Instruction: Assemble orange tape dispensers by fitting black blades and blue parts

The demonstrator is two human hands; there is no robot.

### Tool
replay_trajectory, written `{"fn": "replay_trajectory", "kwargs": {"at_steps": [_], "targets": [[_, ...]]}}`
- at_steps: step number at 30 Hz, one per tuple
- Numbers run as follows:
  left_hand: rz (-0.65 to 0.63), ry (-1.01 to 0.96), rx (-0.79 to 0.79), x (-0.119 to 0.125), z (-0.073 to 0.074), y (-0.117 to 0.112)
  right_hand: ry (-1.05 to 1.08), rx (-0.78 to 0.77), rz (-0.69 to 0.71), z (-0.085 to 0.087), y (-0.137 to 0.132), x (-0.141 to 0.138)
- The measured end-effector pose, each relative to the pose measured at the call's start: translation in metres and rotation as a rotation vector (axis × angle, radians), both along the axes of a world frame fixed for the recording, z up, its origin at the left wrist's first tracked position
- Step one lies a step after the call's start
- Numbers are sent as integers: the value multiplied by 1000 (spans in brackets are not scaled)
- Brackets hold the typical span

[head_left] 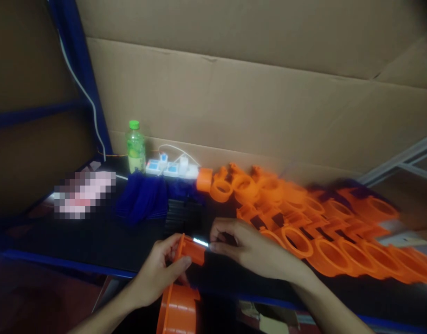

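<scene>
My left hand is closed around an orange plastic ring part, held just above the front edge of the dark table. My right hand pinches a small white toothed piece against the end of that orange part. Below my left hand an orange tube-like part stands near my lap. A big heap of orange rings covers the table's right half, right beside my right hand.
Blue parts and black pieces lie mid-table. A green-capped bottle and a white power strip stand at the back by a cardboard wall. A blue shelf post rises at left.
</scene>
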State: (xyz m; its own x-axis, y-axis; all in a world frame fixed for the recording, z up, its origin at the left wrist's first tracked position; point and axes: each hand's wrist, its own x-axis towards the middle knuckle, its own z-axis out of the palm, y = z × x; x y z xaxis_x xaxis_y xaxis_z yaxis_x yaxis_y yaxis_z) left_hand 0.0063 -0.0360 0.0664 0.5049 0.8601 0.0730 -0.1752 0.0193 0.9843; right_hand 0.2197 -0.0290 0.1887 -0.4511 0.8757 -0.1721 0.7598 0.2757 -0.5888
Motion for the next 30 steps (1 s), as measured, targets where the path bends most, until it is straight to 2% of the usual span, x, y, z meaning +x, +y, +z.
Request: {"fn": "replay_trajectory", "kwargs": {"at_steps": [13, 22, 30], "targets": [[-35, -19, -53, 2, 0, 2, 112, -110, 9, -24, 13, 2], [-27, -15, -51, 1, 2, 1, 84, -116, 47, -17, 19, -2], [-83, -31, -68, 2, 3, 2, 142, -147, 134, -22, 24, -5]]}}
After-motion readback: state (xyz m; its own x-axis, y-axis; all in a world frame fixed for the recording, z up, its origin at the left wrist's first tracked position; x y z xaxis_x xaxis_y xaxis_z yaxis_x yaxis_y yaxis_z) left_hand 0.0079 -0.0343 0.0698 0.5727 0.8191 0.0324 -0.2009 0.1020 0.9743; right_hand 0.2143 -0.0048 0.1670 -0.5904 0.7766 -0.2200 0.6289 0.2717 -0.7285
